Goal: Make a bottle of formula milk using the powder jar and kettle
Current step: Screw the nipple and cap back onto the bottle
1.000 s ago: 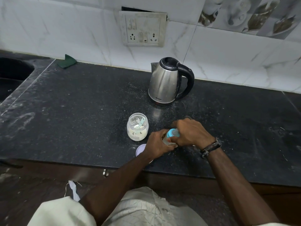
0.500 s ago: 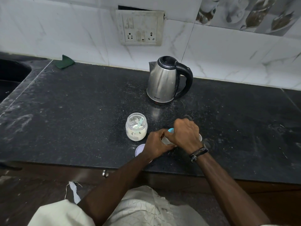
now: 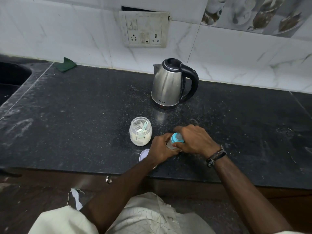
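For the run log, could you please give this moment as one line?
left hand: grips bottle body | right hand: grips blue cap | powder jar: open, scoop inside | kettle: untouched

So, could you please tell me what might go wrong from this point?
1. Both hands, left hand and right hand, crowd the bottle; a hard twist on its blue cap might tip it.
2. The open powder jar stands just beside the left hand; a nudge could spill powder.
3. Its lid lies near the counter edge and might get knocked off.
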`<action>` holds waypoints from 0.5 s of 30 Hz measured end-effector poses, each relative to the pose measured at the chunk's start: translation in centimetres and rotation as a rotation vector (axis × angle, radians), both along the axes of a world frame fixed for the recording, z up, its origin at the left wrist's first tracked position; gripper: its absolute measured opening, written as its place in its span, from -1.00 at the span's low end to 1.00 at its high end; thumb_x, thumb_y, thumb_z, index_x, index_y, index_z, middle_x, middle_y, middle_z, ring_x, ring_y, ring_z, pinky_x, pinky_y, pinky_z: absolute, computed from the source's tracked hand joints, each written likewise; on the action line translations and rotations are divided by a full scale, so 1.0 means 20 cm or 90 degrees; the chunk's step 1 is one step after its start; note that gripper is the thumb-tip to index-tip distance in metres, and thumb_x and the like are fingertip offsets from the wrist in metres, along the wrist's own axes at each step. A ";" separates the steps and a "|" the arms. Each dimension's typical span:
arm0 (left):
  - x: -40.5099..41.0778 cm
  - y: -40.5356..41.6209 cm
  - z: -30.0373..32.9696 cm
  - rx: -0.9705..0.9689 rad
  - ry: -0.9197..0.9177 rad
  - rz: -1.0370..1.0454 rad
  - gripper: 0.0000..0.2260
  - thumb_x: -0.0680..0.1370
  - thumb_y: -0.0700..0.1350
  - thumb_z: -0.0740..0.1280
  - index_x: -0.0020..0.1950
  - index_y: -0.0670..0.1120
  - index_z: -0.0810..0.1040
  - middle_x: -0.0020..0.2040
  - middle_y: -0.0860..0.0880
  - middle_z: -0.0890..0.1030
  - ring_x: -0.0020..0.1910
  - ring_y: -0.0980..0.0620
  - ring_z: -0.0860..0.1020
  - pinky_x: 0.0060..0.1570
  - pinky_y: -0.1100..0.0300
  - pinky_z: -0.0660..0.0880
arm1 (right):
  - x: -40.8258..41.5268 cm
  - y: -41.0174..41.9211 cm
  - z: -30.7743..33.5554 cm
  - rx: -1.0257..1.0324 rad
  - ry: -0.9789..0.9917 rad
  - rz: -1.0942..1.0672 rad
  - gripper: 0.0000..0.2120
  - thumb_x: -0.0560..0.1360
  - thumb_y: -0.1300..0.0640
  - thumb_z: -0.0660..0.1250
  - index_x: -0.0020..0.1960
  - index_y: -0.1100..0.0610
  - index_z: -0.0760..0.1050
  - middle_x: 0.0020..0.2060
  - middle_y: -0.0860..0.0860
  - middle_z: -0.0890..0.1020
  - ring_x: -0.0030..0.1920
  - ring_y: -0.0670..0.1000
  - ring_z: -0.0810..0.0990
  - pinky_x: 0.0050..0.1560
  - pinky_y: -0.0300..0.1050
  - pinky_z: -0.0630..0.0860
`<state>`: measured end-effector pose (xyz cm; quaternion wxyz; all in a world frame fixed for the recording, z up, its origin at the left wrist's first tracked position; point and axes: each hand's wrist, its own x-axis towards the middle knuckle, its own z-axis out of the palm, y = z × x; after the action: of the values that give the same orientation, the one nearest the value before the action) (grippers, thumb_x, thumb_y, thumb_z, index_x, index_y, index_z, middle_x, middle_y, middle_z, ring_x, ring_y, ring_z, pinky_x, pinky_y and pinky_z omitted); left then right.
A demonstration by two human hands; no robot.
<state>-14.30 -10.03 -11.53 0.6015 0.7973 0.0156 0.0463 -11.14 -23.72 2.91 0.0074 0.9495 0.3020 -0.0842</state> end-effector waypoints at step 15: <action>-0.03 -0.03 0.04 0.055 -0.038 0.034 -0.45 0.29 0.19 0.48 0.16 -0.11 0.65 -0.06 -0.06 0.75 -0.08 -0.05 0.72 -0.05 -0.07 0.63 | -0.07 0.05 -0.13 0.163 -0.108 -0.227 -0.54 0.33 -0.19 0.39 -0.10 0.22 0.53 -0.18 0.15 0.66 -0.17 0.19 0.63 -0.21 -0.07 0.43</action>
<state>-14.98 -10.63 -10.66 0.5654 0.8200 0.0171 0.0870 -12.63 -22.64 0.27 -0.1024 0.9848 0.1361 0.0352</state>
